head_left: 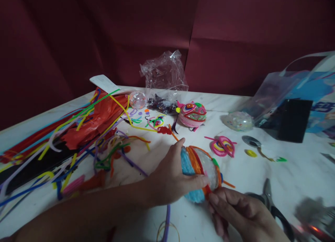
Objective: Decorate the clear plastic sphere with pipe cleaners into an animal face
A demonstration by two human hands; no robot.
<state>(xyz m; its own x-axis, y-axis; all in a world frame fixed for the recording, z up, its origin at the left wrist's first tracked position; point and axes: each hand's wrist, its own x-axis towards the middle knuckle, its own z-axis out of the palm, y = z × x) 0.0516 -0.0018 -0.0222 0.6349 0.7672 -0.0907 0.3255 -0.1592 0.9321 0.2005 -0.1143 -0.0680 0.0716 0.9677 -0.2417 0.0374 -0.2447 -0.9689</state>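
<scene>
A clear ball (pixel 208 167), partly wrapped in light blue, orange and red pipe cleaners, sits just above the table. My left hand (pixel 174 174) is closed round its left side, thumb across the front. At the ball's lower edge, my right hand (pixel 238 210) pinches the end of a red pipe cleaner (pixel 207 190) between thumb and forefinger. An orange pipe cleaner end (pixel 229 183) sticks out to the ball's right. Partly behind my right hand lies a pair of scissors (pixel 268 191). The ball's underside is hidden.
Loose pipe cleaners (pixel 112 153) and red plastic wrapping (pixel 95 125) cover the left side. A pink decorated ball (pixel 192 114), a clear ball (pixel 138 100) and a crinkled plastic bag (pixel 167 73) stand behind. To the right are a pink coil piece (pixel 222 146), a black upright object (pixel 295 120) and a blue bag (pixel 318 95).
</scene>
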